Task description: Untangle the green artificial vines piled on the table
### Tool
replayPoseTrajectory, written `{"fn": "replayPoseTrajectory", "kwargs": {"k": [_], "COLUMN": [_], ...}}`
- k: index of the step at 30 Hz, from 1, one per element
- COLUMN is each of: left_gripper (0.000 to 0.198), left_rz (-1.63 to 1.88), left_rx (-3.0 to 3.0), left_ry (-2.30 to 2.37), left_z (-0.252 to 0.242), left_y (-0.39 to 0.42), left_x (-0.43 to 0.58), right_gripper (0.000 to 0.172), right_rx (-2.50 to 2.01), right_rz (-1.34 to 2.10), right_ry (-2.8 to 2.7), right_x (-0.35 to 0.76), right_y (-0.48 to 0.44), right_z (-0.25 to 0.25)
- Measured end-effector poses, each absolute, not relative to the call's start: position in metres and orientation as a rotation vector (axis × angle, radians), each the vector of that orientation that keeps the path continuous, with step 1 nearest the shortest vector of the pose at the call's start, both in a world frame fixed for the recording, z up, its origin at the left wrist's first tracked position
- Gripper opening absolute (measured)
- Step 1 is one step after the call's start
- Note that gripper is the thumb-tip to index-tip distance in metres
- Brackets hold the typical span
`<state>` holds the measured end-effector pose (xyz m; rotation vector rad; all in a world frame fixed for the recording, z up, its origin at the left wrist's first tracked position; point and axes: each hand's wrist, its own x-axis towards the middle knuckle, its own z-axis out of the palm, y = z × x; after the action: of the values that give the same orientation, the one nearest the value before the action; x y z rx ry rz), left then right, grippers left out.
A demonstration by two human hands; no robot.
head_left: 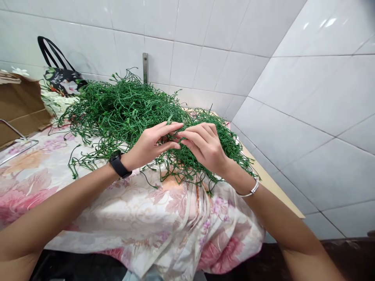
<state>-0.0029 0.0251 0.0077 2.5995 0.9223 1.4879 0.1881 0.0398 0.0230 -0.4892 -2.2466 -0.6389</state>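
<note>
A big tangled heap of thin green plastic stems point(123, 105) lies on a table covered by a pink floral cloth point(88, 203). My left hand point(150, 143), with a black band on its wrist, and my right hand point(205, 146), with a silver bangle, meet over the near edge of the heap. The fingertips of both hands pinch green stems between them, where the fingers touch. What exactly sits inside the pinch is partly hidden by the fingers.
A brown cardboard box point(17, 105) and a metal wire handle point(17, 144) stand at the left. A floral bag with black handles point(60, 78) leans on the tiled back wall. A tiled side wall point(316, 117) closes the right. The cloth hangs over the table's front edge.
</note>
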Motion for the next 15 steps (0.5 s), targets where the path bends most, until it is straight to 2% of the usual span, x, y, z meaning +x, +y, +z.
{"fn": "replayPoseTrajectory", "kwargs": {"k": [6, 9, 15], "left_gripper": [0.046, 0.045, 0.028], "left_rz": [1.439, 1.412, 1.238], "left_rx": [2.735, 2.793, 2.806], "left_ry": [0.862, 0.863, 0.934], "left_z": [0.0024, 0.0023, 0.0112], "left_y": [0.0213, 0.0218, 0.0245], "left_x": [0.0025, 0.0016, -0.0069], "right_gripper": [0.006, 0.009, 0.009], "right_rx": [-0.465, -0.485, -0.484], "right_rz": [-0.677, -0.688, -0.767], "right_ry": [-2.282, -2.319, -2.325], "right_x": [0.1861, 0.1868, 0.1871], "right_y": [0.0422, 0.0422, 0.0376], "right_z": [0.0180, 0.0185, 0.0225]}}
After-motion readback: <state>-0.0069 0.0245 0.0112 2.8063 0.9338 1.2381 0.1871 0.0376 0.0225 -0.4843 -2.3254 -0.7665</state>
